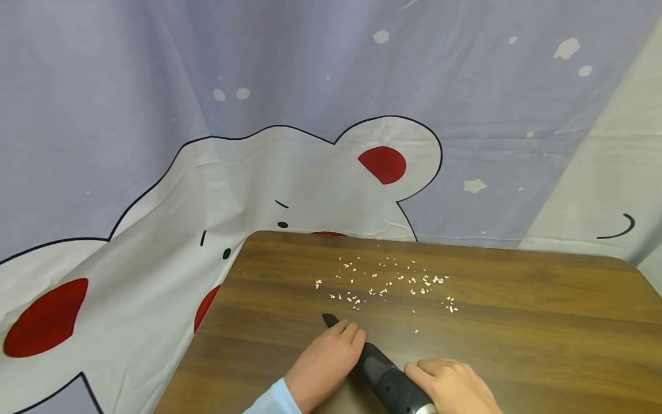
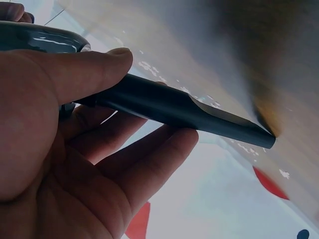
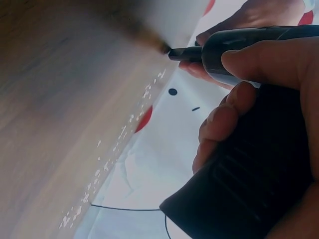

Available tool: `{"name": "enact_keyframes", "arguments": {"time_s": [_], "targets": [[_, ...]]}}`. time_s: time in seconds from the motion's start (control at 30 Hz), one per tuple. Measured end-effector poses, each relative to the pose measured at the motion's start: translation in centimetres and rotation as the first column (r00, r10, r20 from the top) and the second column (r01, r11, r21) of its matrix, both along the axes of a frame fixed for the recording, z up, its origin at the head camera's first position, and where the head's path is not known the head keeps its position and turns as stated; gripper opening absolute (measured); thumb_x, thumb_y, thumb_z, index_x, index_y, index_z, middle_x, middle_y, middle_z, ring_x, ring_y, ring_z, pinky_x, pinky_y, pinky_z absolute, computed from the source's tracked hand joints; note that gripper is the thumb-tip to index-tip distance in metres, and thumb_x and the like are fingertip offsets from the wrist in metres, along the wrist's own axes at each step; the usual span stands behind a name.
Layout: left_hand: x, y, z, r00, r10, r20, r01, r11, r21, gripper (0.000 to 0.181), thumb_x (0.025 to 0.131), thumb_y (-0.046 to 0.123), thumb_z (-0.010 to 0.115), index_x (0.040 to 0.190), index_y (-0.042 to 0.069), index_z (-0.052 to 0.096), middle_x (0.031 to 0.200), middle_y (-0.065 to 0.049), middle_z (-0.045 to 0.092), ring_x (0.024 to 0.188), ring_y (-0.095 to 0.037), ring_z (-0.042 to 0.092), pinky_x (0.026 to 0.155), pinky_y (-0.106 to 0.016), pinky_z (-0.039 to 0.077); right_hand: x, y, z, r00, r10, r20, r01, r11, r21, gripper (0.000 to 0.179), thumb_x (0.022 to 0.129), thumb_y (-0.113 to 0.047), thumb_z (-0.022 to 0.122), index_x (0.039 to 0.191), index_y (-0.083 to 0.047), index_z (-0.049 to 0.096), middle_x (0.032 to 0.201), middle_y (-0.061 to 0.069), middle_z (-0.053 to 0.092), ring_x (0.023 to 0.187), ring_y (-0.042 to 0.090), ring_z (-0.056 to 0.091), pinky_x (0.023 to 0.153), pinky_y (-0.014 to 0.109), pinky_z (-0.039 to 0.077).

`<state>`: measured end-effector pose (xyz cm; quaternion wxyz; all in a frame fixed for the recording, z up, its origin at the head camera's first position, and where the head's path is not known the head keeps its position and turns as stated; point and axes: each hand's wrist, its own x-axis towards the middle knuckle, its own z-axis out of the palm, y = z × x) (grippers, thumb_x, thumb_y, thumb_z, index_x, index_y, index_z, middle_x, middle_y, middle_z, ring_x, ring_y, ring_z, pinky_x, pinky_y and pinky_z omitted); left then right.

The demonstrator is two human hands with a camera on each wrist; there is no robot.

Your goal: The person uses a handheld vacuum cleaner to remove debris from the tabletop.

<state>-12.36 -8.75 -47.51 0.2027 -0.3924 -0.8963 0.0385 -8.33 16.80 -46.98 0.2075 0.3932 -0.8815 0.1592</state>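
A black handheld vacuum cleaner (image 1: 389,382) lies slantwise over the front of the wooden table in the head view. Its narrow crevice nozzle (image 2: 159,103) points away to the far left, with a slanted opening at the tip. My left hand (image 1: 330,357) pinches this nozzle between thumb and fingers close to the body. Behind it, my right hand (image 1: 455,384) grips the vacuum's dark handle (image 3: 249,169), fingers curled round it in the right wrist view. Scattered small white scraps (image 1: 383,291) lie on the table beyond the nozzle tip, apart from it.
The brown wooden tabletop (image 1: 543,328) has rounded far corners. Directly behind its far edge hangs a pale purple and white curtain (image 1: 289,167) with cartoon shapes and red patches. It also drops past the table's left side.
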Motion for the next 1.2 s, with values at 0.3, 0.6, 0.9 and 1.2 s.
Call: {"name": "enact_keyframes", "arguments": {"time_s": [0.3, 0.6, 0.9, 1.2], "targets": [[-0.5, 1.4, -0.1, 1.0, -0.017, -0.016, 0.017, 1.0, 0.008, 0.022, 0.08, 0.007, 0.072, 0.095, 0.011, 0.055, 0.092, 0.001, 0.055, 0.086, -0.014, 0.054, 0.072, -0.025, 0.054, 0.0, 1.2, 0.2, 1.0, -0.013, 0.017, 0.013, 1.0, 0.018, 0.055, 0.057, -0.064, 0.078, 0.09, -0.027, 0.055, 0.076, -0.026, 0.038, 0.062, -0.004, 0.039, 0.048, 0.02, 0.039], [-0.9, 2.4, 0.0, 0.999, -0.029, -0.03, 0.029, 1.0, 0.008, 0.019, 0.083, 0.006, 0.069, 0.095, 0.011, 0.054, 0.094, 0.0, 0.055, 0.088, -0.015, 0.054, 0.076, -0.025, 0.053, 0.2, 2.1, 0.7, 0.998, -0.041, 0.047, 0.04, 0.999, 0.024, 0.056, 0.057, -0.065, 0.078, 0.093, -0.028, 0.057, 0.076, -0.027, 0.036, 0.062, -0.005, 0.038, 0.047, 0.019, 0.037], [-1.1, 3.1, 0.1, 0.999, -0.042, -0.028, 0.042, 0.999, 0.01, 0.02, 0.082, 0.004, 0.069, 0.095, 0.011, 0.054, 0.094, 0.001, 0.054, 0.089, -0.014, 0.054, 0.075, -0.024, 0.053, 0.2, 2.8, 1.0, 0.998, -0.035, 0.057, 0.032, 0.999, 0.041, 0.057, 0.062, -0.068, 0.075, 0.096, -0.025, 0.058, 0.078, -0.026, 0.041, 0.062, -0.005, 0.039, 0.046, 0.021, 0.038], [-1.2, 3.7, 0.2, 0.998, -0.046, -0.048, 0.046, 0.999, 0.006, 0.018, 0.083, 0.005, 0.066, 0.094, 0.011, 0.054, 0.092, 0.001, 0.055, 0.088, -0.014, 0.054, 0.074, -0.024, 0.053, 0.3, 3.2, 1.2, 0.998, -0.043, 0.053, 0.04, 0.998, 0.054, 0.056, 0.058, -0.061, 0.08, 0.094, -0.025, 0.058, 0.076, -0.026, 0.038, 0.059, -0.006, 0.036, 0.043, 0.019, 0.035]]}}
